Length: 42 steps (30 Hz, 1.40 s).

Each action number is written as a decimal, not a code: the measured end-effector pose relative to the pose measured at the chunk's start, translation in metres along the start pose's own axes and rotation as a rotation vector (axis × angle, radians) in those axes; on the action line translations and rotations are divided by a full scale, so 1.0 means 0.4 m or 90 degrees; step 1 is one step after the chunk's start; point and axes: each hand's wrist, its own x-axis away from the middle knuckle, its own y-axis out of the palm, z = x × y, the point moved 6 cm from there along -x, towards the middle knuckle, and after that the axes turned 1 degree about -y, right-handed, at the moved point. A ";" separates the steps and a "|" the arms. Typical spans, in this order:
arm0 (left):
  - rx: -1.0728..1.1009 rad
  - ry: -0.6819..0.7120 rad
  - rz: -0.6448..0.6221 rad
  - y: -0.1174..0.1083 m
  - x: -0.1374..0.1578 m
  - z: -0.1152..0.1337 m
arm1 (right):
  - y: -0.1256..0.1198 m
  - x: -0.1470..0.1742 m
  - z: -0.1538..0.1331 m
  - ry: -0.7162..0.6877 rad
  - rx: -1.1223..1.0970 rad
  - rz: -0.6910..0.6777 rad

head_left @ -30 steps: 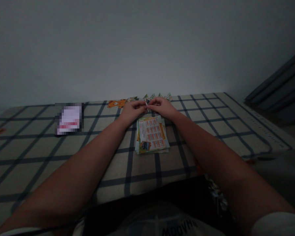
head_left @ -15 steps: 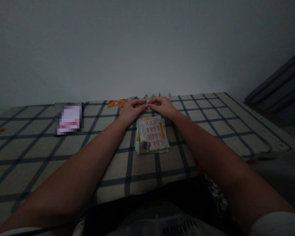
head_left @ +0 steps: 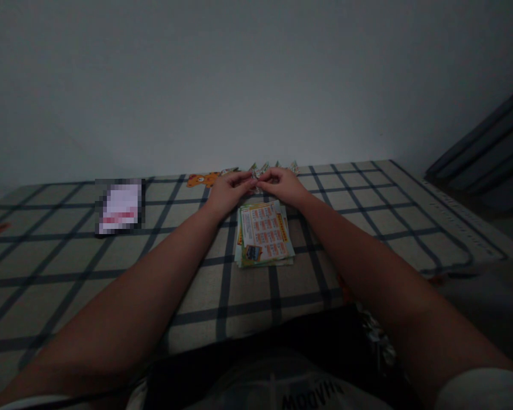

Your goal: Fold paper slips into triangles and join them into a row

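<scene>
Both my hands meet near the far edge of the cloth-covered table, fingertips pinched together. My left hand and my right hand grip a small folded paper between thumbs and fingers; much of it is hidden by the fingertips. Just behind the hands stand several similar folded papers in a row, pale with green print. Closer to me, between my forearms, lies a stack of printed paper sheets with orange and yellow print, slightly fanned at the edges.
A checked tablecloth with orange bear prints covers the table. To the left lies a blurred-out device, apparently a phone. Behind the table rises a plain wall. Dark grey folded fabric hangs at the right.
Almost nothing differs. My fingertips have shifted very slightly on the folded paper, while the sheet stack and the phone-like device stay where they were.
</scene>
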 end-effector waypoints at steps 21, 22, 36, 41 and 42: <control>-0.034 -0.006 0.012 -0.001 0.000 0.004 | 0.008 0.002 0.018 0.028 -0.111 -0.020; -0.027 -0.006 0.015 0.000 0.001 0.003 | 0.008 0.003 0.017 0.038 -0.111 -0.021; 0.087 -0.078 0.017 0.001 -0.001 -0.011 | 0.009 0.000 0.031 0.109 -0.112 -0.019; 0.088 -0.079 0.044 -0.007 -0.007 -0.017 | 0.009 -0.002 0.038 0.102 -0.138 -0.009; 0.089 -0.078 0.042 -0.007 -0.007 -0.018 | 0.008 -0.002 0.040 0.102 -0.138 -0.006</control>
